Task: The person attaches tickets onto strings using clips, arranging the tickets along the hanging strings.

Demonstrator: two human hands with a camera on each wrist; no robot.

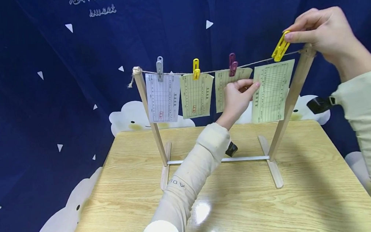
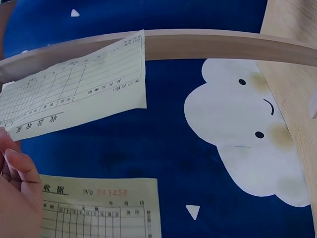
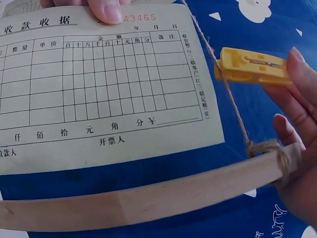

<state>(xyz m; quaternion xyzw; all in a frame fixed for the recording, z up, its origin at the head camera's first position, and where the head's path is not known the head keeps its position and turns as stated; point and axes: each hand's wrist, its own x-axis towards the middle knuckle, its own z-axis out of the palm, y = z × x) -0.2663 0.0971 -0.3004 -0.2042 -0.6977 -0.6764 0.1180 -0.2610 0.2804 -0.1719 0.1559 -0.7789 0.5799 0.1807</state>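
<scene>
The wooden table (image 1: 312, 200) had a light grain. A small wooden rack (image 1: 220, 160) stood on it, near the far edge.

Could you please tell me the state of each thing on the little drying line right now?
Grey clip: clamped on the white slip.
Yellow clip: clamped on a slip.
Purple clip: clamped on a slip.
Rightmost yellow clip: pinched by the right hand, at the string.
Rightmost slip: held by the left hand.
</scene>
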